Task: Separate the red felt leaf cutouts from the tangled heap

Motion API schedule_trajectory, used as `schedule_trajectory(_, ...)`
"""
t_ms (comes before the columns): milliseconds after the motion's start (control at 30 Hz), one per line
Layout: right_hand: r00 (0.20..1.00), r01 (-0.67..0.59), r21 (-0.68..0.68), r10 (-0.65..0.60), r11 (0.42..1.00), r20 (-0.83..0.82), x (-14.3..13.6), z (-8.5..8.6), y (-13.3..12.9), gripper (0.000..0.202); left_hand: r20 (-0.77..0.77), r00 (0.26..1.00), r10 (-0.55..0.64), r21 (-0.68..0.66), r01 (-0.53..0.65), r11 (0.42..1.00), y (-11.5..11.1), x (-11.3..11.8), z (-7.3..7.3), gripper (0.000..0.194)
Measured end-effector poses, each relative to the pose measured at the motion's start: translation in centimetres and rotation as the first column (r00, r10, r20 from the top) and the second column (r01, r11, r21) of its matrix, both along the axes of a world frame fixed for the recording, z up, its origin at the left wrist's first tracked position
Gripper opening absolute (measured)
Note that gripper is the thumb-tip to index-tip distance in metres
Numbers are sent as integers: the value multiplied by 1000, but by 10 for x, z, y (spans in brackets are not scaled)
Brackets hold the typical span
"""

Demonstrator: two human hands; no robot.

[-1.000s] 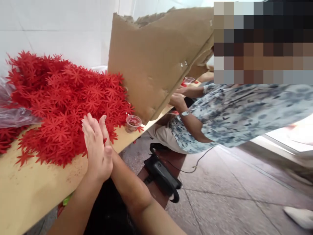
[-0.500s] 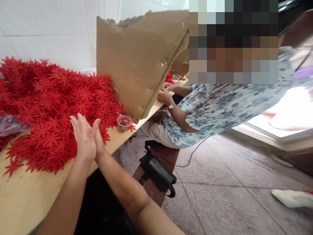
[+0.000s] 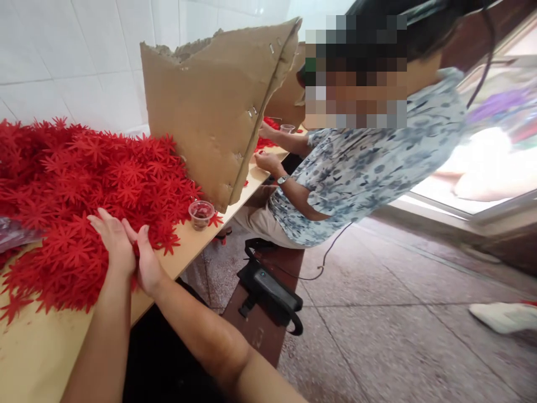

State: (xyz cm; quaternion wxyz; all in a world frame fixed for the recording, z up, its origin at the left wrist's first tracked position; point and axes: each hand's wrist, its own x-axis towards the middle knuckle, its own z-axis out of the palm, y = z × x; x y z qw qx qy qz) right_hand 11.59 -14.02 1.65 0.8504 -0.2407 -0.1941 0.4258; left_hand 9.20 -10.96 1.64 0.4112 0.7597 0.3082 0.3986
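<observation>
My left hand [image 3: 116,242] and my right hand [image 3: 146,258] are held close together over the near edge of the table, palms facing each other. Both have their fingers stretched out, and nothing shows in either. Whether anything lies between the palms is hidden. Just behind them spreads a big heap of red star-shaped paper or foam flowers [image 3: 90,196]. A small clear plastic cup [image 3: 201,215] with dark reddish stuff in it stands right of my hands, near the table edge.
A torn cardboard sheet [image 3: 205,117] stands upright across the table [image 3: 46,358]. Beyond it sits a co-worker in a patterned shirt [image 3: 361,162], both hands over red pieces. A black bag [image 3: 268,291] lies on the bench [image 3: 268,344]. Clear plastic wrap [image 3: 19,232] lies left.
The view has shifted, so the heap and cardboard sit farther left. My hands have slid against each other, with the right-hand fingertips now showing. The co-worker's hands have drawn apart.
</observation>
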Motion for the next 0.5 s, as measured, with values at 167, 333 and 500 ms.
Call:
schedule_trajectory(167,991,-128,-29,127,991,-50,4,1,-1,74,-95,992,-89,208,107,972,-15,-9,-4,90)
schedule_trajectory(333,997,-69,-46,68,997,-41,-4,0,5,77,-70,997,31,42,-28,999,3,-8,-3,99)
schedule_trajectory(500,997,-70,-22,69,997,-21,0,-4,4,71,-100,994,-35,216,56,975,-11,-10,-4,91)
